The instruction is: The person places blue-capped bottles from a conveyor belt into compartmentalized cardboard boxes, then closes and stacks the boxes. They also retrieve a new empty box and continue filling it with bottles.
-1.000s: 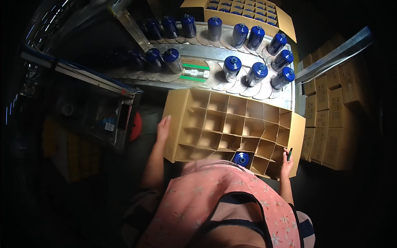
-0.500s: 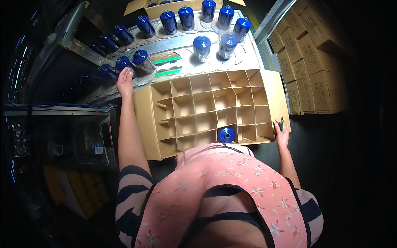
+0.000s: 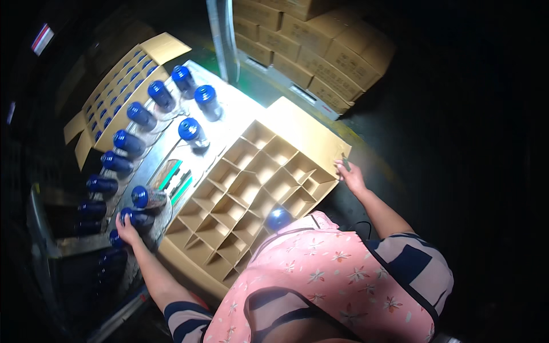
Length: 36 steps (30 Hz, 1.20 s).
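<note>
My left hand is at the near end of the conveyor, its fingers around the top of a blue bottle. Just beyond it stands another blue bottle. In front of me a cardboard box with a grid of dividers lies tilted across the view. One blue bottle sits in a compartment at its near side, against my apron. At the box's right flap, my right hand is closed on a small, thin green tool; its exact kind is too small to make out.
Several blue bottles stand in a curved row along the conveyor. At the far left is an open box packed with blue bottles. Stacked cartons rise behind a metal post at the back.
My view has swung to the right, so the box and conveyor now appear slanted. My left hand has moved onto a bottle. The right hand stays by the flap with the tool.
</note>
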Each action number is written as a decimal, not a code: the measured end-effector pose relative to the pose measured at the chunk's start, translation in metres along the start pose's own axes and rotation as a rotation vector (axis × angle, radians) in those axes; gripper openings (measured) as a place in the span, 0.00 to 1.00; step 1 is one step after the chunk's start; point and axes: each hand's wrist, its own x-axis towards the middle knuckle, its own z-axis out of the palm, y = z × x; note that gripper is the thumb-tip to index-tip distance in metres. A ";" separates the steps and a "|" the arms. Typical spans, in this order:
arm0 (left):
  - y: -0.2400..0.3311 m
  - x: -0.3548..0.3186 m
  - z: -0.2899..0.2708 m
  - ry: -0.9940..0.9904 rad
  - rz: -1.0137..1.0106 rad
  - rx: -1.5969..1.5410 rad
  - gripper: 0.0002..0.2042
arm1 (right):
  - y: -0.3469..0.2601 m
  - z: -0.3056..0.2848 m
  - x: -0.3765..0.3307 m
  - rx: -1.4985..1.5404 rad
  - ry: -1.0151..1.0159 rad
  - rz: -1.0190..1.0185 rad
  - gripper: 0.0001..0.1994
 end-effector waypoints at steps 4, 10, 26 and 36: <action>0.119 -0.006 0.018 -0.066 -0.005 0.343 0.18 | -0.013 -0.032 0.030 -0.024 0.059 -0.008 0.12; 0.200 -0.037 0.113 -0.279 0.307 0.175 0.18 | -0.049 -0.042 0.022 -0.186 0.073 -0.040 0.13; 0.150 0.002 0.162 -0.475 0.184 -0.235 0.20 | 0.028 0.043 -0.002 -0.486 0.089 -0.094 0.16; 0.204 -0.018 0.159 -0.394 0.120 0.052 0.18 | 0.024 0.039 -0.012 -0.461 0.066 -0.066 0.16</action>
